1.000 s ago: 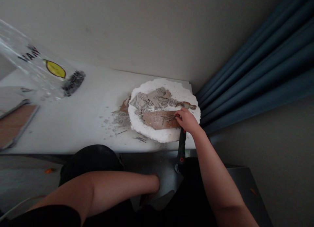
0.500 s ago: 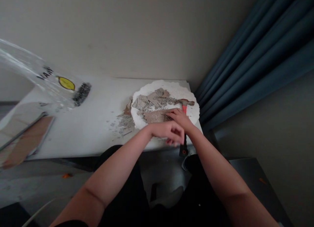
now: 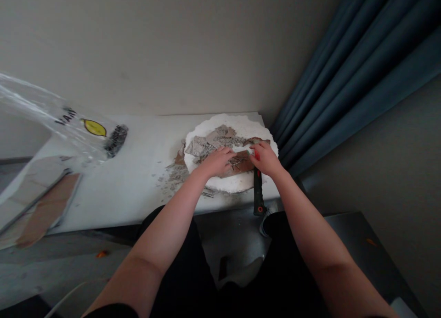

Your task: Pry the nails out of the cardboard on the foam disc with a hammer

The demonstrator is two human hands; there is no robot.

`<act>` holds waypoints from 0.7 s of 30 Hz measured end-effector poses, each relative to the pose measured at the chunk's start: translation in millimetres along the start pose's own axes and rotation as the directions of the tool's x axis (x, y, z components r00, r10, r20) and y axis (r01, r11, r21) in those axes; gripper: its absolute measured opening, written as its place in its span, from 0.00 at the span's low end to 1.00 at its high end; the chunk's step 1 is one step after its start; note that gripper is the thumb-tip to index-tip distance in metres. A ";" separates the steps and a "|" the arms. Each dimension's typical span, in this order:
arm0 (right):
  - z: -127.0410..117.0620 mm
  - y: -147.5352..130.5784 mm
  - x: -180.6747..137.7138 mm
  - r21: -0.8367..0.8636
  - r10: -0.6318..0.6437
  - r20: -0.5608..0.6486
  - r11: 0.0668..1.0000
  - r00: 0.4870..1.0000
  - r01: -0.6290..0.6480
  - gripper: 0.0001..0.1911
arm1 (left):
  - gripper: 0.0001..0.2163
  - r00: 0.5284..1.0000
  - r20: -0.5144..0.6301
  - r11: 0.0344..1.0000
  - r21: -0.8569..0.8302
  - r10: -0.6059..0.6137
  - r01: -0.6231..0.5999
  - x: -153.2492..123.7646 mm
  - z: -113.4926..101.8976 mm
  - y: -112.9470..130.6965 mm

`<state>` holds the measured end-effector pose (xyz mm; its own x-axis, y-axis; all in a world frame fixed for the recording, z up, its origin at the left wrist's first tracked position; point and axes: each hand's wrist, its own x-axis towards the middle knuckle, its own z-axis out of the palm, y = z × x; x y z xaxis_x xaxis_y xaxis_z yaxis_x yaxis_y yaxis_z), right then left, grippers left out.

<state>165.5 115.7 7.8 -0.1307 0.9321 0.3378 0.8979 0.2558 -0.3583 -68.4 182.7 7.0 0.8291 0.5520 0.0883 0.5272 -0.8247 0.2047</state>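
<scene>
On the white disc, the board is lying under nails | your left hand is covering its left part; your right hand is overlapping the hammer | both grips: cannot tell

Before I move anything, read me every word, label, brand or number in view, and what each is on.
"AN": black letters on the clear bag; neighbouring letters unclear.
Dark patch, same bag: pale lettering, too blurred to read.
Yellow oval, same bag: nothing readable.
Hammer: nothing readable.

head-worn view, down onto table
</scene>
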 end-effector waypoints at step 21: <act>-1.8 -21.4 -3.9 -0.091 -0.067 0.297 0.991 0.953 0.098 0.07 | 0.10 0.995 -0.085 0.992 0.114 0.055 -0.045 28.5 13.3 7.7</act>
<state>147.5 106.2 15.8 -0.3093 0.9469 0.0875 0.9152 0.3214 -0.2432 -38.3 190.5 -1.8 0.8380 0.5145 0.1820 0.5072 -0.8573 0.0884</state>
